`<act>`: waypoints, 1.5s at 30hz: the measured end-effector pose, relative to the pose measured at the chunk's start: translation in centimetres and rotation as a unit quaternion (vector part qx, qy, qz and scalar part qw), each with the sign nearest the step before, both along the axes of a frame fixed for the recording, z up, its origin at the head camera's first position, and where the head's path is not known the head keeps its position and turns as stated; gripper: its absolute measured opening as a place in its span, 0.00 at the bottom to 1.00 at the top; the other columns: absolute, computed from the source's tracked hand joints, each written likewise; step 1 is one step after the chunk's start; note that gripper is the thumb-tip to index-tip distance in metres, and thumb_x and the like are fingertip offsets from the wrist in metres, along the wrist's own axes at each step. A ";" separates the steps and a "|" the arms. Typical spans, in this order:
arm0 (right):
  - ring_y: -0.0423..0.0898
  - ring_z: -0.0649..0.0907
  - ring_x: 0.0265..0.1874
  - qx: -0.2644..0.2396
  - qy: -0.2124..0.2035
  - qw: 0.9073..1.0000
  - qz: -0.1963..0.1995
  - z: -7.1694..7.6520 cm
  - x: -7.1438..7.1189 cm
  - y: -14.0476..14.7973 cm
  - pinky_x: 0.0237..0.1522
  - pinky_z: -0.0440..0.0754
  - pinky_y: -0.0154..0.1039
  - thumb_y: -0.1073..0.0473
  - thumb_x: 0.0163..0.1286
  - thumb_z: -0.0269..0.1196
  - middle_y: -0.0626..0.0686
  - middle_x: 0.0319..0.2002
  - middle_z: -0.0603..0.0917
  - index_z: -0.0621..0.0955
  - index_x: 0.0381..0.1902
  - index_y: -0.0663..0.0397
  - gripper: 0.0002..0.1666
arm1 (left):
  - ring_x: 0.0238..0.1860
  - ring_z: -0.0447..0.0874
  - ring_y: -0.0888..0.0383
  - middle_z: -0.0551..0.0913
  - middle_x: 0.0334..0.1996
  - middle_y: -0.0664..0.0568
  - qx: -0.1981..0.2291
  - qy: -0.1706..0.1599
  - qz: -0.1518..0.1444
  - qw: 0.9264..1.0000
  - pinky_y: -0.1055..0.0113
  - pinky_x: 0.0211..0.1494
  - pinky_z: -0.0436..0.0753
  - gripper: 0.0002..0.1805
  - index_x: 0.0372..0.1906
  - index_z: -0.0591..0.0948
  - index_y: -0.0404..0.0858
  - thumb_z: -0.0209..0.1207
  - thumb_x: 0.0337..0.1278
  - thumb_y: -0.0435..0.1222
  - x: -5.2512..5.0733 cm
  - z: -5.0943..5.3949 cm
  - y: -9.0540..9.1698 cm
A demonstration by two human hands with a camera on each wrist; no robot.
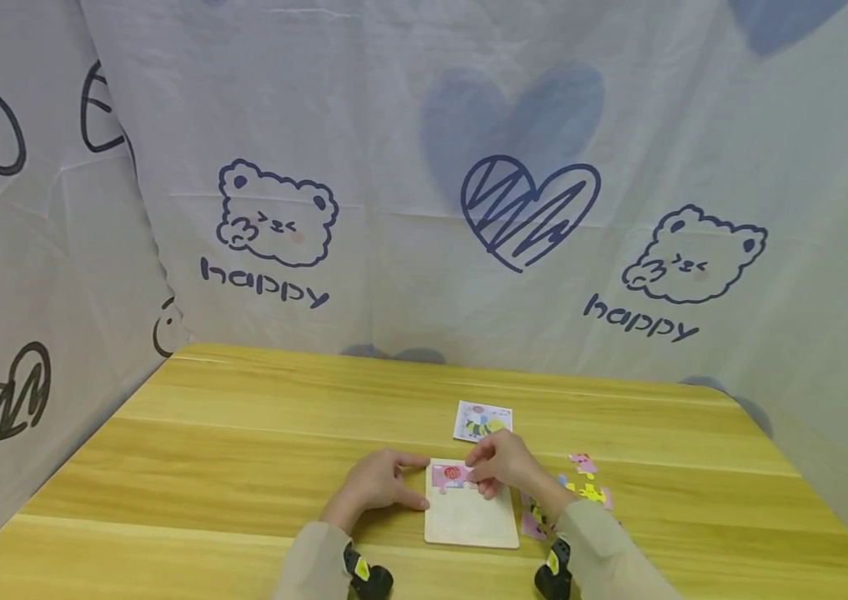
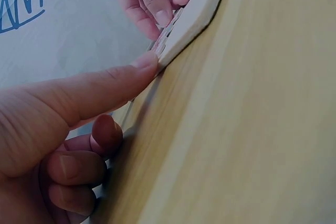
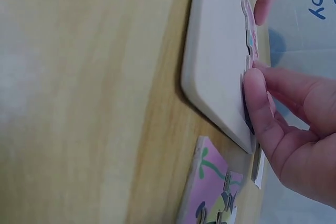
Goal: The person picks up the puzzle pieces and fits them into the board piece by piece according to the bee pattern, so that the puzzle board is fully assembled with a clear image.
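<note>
A pale wooden puzzle board (image 1: 471, 521) lies on the table in the head view. Pink puzzle pieces with a red mark (image 1: 451, 472) sit along its upper left. My left hand (image 1: 377, 481) rests against the board's left side, index finger at the top corner and thumb (image 2: 113, 88) straight along the edge; its other fingers curl below, apart from the board. Over the board's upper right, my right hand (image 1: 502, 462) pinches a puzzle piece (image 3: 249, 62) between thumb and index finger, beside the placed pieces. Its fingers hide most of that piece.
Loose puzzle pieces (image 1: 590, 493) in pink and yellow lie right of the board, partly behind the right forearm. Beyond the board is a small bee picture card (image 1: 478, 421). A printed cloth (image 1: 393, 250) hangs behind the wooden table (image 1: 243, 433).
</note>
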State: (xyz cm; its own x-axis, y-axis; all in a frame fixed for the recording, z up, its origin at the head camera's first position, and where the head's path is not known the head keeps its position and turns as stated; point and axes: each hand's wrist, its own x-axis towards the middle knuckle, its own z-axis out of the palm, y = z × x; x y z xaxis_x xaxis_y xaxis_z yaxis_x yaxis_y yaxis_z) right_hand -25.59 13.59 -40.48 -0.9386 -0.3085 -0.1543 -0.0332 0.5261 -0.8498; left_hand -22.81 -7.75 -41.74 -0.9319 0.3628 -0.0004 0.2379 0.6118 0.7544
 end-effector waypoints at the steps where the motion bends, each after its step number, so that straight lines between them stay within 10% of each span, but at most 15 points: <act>1: 0.40 0.75 0.09 0.002 0.004 1.000 0.004 0.0 0.0 0.0 0.15 0.76 0.36 0.73 0.52 0.63 0.53 0.14 0.78 0.80 0.28 0.67 0.04 | 0.11 0.55 0.65 0.61 0.09 0.59 -0.001 0.001 0.000 1.000 0.71 0.16 0.58 0.30 0.48 0.81 0.42 0.72 0.29 0.42 0.0 0.0 0.0; 10: 0.36 0.68 0.08 0.030 0.074 0.996 0.044 -0.3 0.1 -0.4 0.11 0.64 0.28 0.68 0.51 0.67 0.46 0.10 0.72 0.84 0.28 0.62 0.04 | 0.11 0.55 0.63 0.61 0.09 0.58 -0.007 -0.006 0.007 1.000 0.70 0.16 0.57 0.30 0.49 0.80 0.43 0.72 0.29 0.41 -0.2 -0.2 0.2; 45: 0.37 0.70 0.09 0.033 0.086 0.996 0.020 -0.4 0.3 -0.5 0.12 0.67 0.29 0.65 0.52 0.67 0.46 0.13 0.75 0.83 0.28 0.62 0.05 | 0.12 0.56 0.63 0.61 0.09 0.58 -0.009 0.009 0.003 1.000 0.70 0.17 0.58 0.30 0.49 0.80 0.41 0.72 0.29 0.41 -0.1 -0.1 0.1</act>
State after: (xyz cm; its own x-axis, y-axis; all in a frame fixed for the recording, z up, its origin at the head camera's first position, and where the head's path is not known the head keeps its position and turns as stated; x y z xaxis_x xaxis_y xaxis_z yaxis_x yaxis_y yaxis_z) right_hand -25.28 13.05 -40.91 -0.9403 -0.3400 -0.0131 -0.1974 0.5764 -0.7930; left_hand -22.91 -7.60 -41.85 -0.9343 0.3565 0.0095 0.2467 0.6269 0.7390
